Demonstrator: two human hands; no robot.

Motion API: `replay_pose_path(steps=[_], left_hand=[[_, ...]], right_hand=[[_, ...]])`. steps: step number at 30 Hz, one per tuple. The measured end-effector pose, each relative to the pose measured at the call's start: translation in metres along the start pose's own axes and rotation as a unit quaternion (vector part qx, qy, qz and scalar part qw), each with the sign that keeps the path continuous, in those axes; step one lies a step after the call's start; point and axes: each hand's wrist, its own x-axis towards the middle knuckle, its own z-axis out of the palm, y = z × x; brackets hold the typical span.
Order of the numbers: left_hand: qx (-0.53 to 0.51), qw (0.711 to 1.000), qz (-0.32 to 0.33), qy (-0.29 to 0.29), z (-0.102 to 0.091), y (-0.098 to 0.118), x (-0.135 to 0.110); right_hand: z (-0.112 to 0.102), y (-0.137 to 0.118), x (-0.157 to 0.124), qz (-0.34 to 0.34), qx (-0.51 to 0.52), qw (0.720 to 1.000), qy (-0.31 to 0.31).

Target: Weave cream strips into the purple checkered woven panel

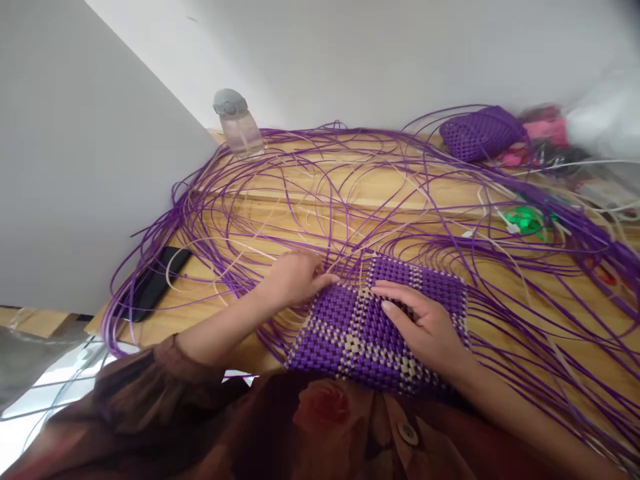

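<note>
A woven panel of purple strands with a beige checked pattern lies at the table's front edge, against my clothing. Long loose strands fan out from its far and right sides. My left hand is at the panel's far left edge, its fingers curled in a pinch on a plastic strand; the fingertips are partly hidden. On top of the panel rests my right hand, with thumb and forefinger gripping the weave near a beige patch. Its other fingers are tucked under and partly hidden.
Purple strands sprawl over the wooden table. At the back stands a clear bottle with a grey lid. A black flat object lies left. A purple woven piece, pink material and a green bundle lie right.
</note>
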Motion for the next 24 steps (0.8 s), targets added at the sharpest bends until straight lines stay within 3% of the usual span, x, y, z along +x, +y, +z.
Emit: replay_pose_path(steps=[2,3,7,11,14,17,22,24], left_hand=[[-0.044,0.993,-0.017,-0.112,-0.005,-0.006,0.017],[-0.068,0.988,-0.011,-0.139,-0.007,-0.008,0.023],[-0.202,0.963,-0.002,-0.177,-0.012,-0.012,0.035],[-0.347,0.899,-0.05,-0.263,-0.016,-0.011,0.044],[-0.377,0.871,-0.045,-0.311,-0.014,-0.008,0.052],[-0.387,0.878,0.043,-0.279,-0.008,-0.003,0.058],[-0.489,0.83,0.098,-0.25,0.003,0.008,0.057],[-0.487,0.839,0.097,-0.224,0.004,0.01,0.056]], right_hand=[[-0.005,-0.001,0.007,0.058,0.049,0.997,-0.014],[-0.009,-0.001,0.012,0.095,0.08,0.992,-0.027],[-0.026,-0.003,0.043,0.25,0.172,0.947,-0.107],[-0.034,-0.011,0.082,0.346,0.236,0.879,-0.228],[-0.029,-0.017,0.107,0.352,0.221,0.861,-0.292],[-0.018,-0.017,0.123,0.333,0.2,0.861,-0.327],[-0.001,-0.016,0.137,0.278,0.217,0.89,-0.288],[0.005,-0.018,0.139,0.269,0.23,0.896,-0.268]])
